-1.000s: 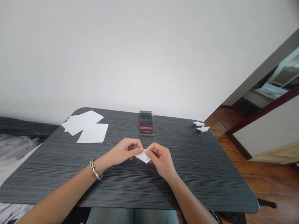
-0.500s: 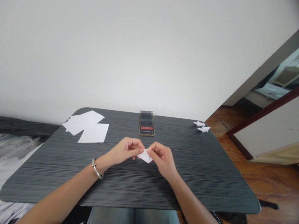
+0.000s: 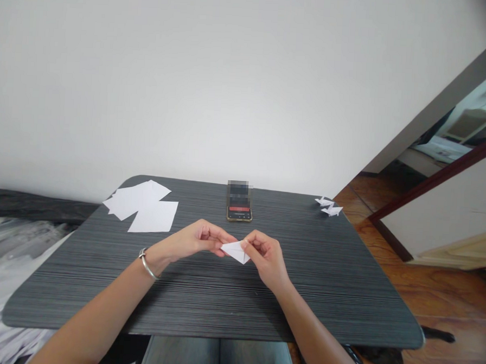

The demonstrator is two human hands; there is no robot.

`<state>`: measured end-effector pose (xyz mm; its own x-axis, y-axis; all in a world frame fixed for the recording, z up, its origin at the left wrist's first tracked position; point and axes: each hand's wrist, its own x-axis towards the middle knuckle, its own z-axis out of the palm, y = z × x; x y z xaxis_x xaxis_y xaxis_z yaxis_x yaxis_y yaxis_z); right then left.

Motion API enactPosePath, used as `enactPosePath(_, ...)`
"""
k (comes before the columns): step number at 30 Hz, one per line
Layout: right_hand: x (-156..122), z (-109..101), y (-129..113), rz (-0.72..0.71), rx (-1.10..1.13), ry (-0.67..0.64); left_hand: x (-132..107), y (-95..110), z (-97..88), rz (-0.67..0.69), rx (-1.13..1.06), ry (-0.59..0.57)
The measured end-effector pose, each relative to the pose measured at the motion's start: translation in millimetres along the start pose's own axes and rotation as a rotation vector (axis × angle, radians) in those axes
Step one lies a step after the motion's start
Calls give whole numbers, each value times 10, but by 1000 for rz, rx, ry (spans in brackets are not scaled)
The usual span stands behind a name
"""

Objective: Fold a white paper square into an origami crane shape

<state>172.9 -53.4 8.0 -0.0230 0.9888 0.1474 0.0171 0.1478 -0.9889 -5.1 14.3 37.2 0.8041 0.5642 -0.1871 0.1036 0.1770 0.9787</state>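
Observation:
A small piece of folded white paper (image 3: 235, 250) is held between my two hands above the middle of the table. My right hand (image 3: 265, 257) pinches its right side between thumb and fingers. At the paper's left corner, my left hand (image 3: 205, 238) has its thumb and fingers closed on the edge. The paper's lower point faces me, and creases show on its face. Part of its upper and right side is hidden behind my fingers.
The dark wood-grain table (image 3: 204, 305) stands against a white wall. Loose white paper sheets (image 3: 154, 216) lie at the left. A phone (image 3: 239, 202) rests at the back middle. Two folded paper figures (image 3: 331, 210) sit near the back right corner.
My left thumb and fingers have slid left along the folded paper, baring more of its upper left side. My right hand keeps its pinch.

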Motion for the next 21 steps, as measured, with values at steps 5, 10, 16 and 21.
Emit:
enactPosePath(5, -3, -20, 7, -5, -3, 14, -21, 58, -6, -27, -83, 5)
enactPosePath(10, -8, 0, 1, 4, -13, 17, 19, 32, 43, -64, -46, 139)
enactPosePath(16, 12, 29, 8, 19, -7, 6, 64, -58, 147, -46, 60, 149)
enactPosePath(21, 18, 29, 39, 15, -148, -37, 59, -61, 183, -13, 151, 132)
